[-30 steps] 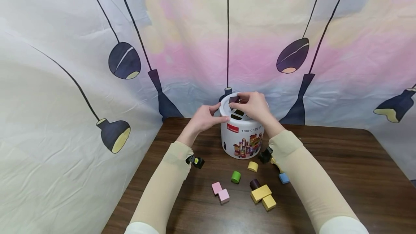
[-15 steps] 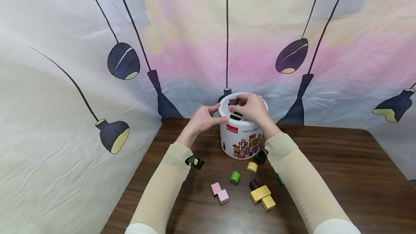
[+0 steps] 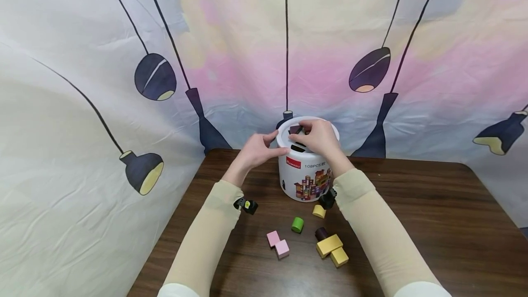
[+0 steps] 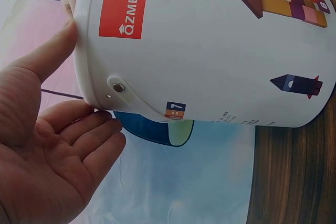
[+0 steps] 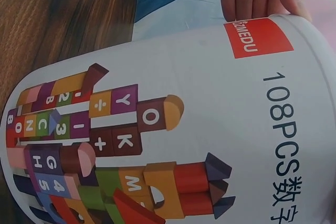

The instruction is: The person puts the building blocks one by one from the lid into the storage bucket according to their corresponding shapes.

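Note:
A white bucket point(image 3: 303, 178) with a white lid point(image 3: 285, 140) stands at the back of the table in the head view. Dark slots show in the lid. My right hand point(image 3: 319, 139) is over it, thumb and fingers pinching a dark purple-brown block point(image 3: 295, 129), partly hidden, at the lid. It is unclear how deep the block sits. My left hand point(image 3: 256, 151) touches the bucket's left rim with thumb and fingers spread. In the left wrist view the left hand's fingers point(image 4: 86, 135) are nearly straight beside the rim. The right wrist view shows mostly the printed bucket wall point(image 5: 194, 77).
In front of the bucket lie a yellow half-round block point(image 3: 319, 211), a green cylinder point(image 3: 297, 224), two pink blocks point(image 3: 282, 249), a dark cylinder point(image 3: 321, 233) and two yellow blocks point(image 3: 329, 245). A patterned cloth point(image 3: 247, 35) hangs behind the wooden table point(image 3: 420, 214).
My right hand has shifted slightly left over the lid, and less of the dark block shows. The blue block is now hidden behind the right sleeve. The left hand stays at the rim.

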A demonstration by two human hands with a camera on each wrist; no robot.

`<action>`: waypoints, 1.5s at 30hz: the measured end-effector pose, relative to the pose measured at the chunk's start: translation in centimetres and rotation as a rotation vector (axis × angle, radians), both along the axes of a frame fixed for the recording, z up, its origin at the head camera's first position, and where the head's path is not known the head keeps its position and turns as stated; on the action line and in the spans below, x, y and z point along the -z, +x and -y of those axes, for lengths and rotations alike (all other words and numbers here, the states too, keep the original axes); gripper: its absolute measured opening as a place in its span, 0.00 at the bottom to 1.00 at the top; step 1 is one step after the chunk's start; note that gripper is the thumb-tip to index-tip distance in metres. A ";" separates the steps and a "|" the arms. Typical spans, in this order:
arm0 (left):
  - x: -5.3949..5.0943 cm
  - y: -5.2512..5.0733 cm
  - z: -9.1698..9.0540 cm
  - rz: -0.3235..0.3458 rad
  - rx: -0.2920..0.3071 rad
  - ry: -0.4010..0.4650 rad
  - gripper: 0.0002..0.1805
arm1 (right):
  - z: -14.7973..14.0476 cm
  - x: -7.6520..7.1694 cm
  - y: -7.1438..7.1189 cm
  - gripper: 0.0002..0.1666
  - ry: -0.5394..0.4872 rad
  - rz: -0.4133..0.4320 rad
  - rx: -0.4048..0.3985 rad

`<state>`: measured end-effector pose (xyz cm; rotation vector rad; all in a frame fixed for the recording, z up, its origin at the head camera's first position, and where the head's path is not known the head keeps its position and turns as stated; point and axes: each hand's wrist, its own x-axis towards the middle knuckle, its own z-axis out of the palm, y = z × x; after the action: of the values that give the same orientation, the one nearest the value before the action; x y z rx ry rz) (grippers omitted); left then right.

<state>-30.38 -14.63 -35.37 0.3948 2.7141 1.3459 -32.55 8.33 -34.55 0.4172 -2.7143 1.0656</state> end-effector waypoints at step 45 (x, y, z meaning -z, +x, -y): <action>0.2 0.0 0.0 -0.009 0.001 0.020 0.47 | 0.2 -0.1 0.3 0.43 0.017 0.013 0.022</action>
<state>-30.40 -14.61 -35.55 0.4044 2.7095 1.3752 -32.29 8.15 -34.49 0.3836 -2.7352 1.0434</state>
